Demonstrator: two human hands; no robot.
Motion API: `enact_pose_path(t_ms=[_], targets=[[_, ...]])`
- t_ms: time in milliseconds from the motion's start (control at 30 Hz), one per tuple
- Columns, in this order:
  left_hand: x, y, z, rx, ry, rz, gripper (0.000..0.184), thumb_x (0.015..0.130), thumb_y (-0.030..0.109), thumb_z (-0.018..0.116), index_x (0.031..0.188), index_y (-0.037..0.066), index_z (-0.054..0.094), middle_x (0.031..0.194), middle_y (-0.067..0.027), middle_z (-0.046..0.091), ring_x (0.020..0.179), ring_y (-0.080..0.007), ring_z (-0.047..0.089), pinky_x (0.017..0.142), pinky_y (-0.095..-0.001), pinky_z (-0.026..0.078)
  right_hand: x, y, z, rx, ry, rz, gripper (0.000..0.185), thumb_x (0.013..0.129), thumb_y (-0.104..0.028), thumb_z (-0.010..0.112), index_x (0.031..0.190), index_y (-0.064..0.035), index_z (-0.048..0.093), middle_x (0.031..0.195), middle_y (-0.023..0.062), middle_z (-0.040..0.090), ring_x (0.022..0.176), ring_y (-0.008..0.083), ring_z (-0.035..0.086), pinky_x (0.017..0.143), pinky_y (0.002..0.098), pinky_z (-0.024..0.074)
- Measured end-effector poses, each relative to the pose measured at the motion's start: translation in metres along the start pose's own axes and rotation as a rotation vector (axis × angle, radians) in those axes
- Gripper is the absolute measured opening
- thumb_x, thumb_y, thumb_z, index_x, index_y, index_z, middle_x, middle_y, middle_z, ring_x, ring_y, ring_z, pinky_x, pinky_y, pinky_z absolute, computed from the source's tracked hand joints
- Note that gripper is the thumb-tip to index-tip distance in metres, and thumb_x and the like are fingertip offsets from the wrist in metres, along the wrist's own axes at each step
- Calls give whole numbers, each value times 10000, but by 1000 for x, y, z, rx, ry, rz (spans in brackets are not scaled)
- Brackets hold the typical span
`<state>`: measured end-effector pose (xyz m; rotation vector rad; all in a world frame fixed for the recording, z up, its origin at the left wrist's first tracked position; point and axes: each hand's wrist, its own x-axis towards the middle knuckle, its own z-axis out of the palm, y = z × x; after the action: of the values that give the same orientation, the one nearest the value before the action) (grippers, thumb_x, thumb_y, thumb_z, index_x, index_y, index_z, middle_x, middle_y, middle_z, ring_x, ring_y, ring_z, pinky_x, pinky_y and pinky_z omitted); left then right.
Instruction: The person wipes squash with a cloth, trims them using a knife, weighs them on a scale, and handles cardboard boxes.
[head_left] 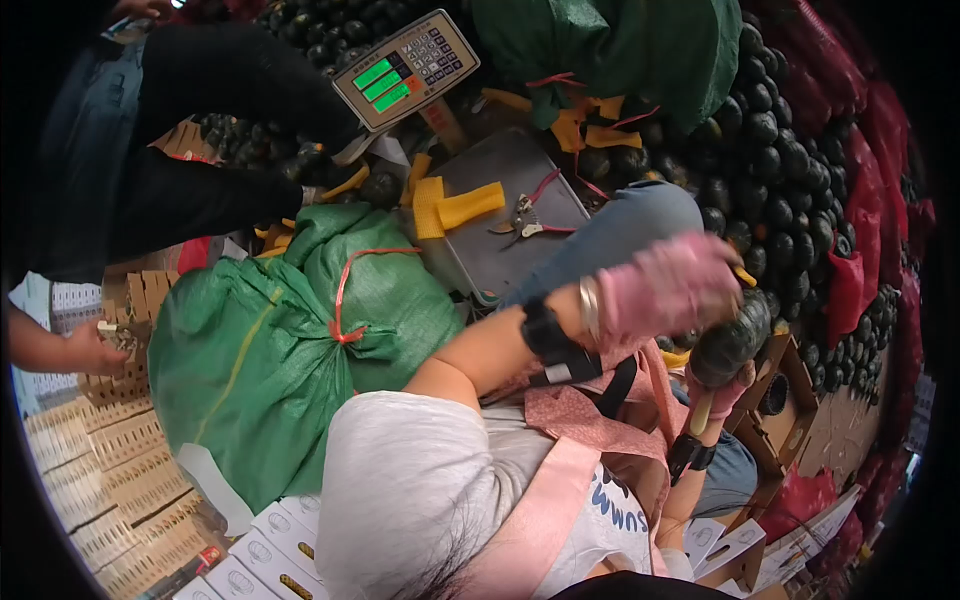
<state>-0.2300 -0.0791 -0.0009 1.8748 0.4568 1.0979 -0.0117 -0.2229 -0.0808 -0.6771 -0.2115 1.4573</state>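
Observation:
My right hand (737, 388), in a pink glove, is closed round the underside of a dark green squash (735, 340). A pale narrow strip (701, 413) lies along that wrist. Just above and left of the squash is my left hand (675, 285), also in a pink glove. Motion smears its fingers, so their grip does not show. A small yellow bit (744, 276) is visible by its fingertips. Beyond my left knee, red-handled pruning shears (528, 222) and yellow foam net sleeves (470, 205) rest on the grey scale platform (490, 262).
The scale display (405, 70) glows green. Green sacks (300, 330) stand left, another (610, 50) behind. Dark squashes (770, 190) pile up right, beside red net bags (850, 270). Another person's hand (90, 350) is near stacked cartons (110, 460). An open box (785, 405) sits right.

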Motion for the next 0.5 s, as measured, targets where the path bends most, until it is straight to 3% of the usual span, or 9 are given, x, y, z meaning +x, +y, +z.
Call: enact_pose_path(t_ms=[67,133,167,200,233,267,333,400,500], targets=[[-2,-10,-52,-340,88,-235,239,884,142,426,938,-22,591,905,-129,635,788,-173,589,765,-310,474,-3,11,11,36,-23,-109,694,745,-423,680,1318,-110,445,1277,114,531,1093,219,568,907,350,486],[-10,-73,-100,-101,403,-90,145,853,74,472,902,-2,585,812,-114,643,782,-155,594,767,-274,465,-5,10,10,101,-34,-167,745,720,-434,683,1339,-115,417,1281,107,515,1060,210,582,863,320,498],[-24,-92,-121,339,544,-408,133,809,105,577,924,40,587,855,-110,638,842,-217,608,808,-315,464,-4,8,10,145,114,-277,787,710,-453,697,1346,-111,383,1194,79,510,910,175,597,729,289,519],[-41,-109,-140,694,555,-359,241,770,122,642,999,90,576,953,-101,622,950,-255,582,861,-350,447,-3,-5,-4,131,-10,-218,769,686,-463,714,1304,-108,424,1106,62,527,825,141,558,631,258,477],[-70,-134,-161,933,373,-532,415,737,174,675,1126,160,532,1133,-125,550,1103,-319,488,942,-425,394,-4,-16,-15,115,-133,-157,753,662,-474,731,1262,-105,465,1017,44,544,741,107,520,533,227,434],[-96,-152,-167,1164,252,-894,627,697,295,723,1262,279,451,1311,-137,423,1228,-373,372,994,-544,307,-11,-16,3,108,-74,-157,750,683,-540,692,1248,-103,461,904,26,489,540,90,383,425,225,289],[-121,-156,-184,1172,-69,-1425,834,673,575,682,1392,405,297,1500,-140,153,1364,-405,160,999,-679,186,-25,-28,-21,77,-53,-204,764,715,-572,653,1270,-93,438,1024,53,528,500,104,409,448,231,339],[-151,-163,-189,1092,-87,-1621,927,629,661,675,1414,414,247,1513,-156,96,1378,-435,77,1002,-691,171,-48,-37,-34,-53,289,-274,759,726,-575,647,1271,-89,440,1113,90,552,544,113,465,483,257,408],[-204,-188,-177,805,199,-1582,802,649,537,737,1348,326,406,1497,-190,116,1329,-482,193,1085,-499,244,-62,-39,-51,-21,284,-284,762,732,-574,640,1273,-77,438,1109,103,565,574,123,496,511,268,441]])
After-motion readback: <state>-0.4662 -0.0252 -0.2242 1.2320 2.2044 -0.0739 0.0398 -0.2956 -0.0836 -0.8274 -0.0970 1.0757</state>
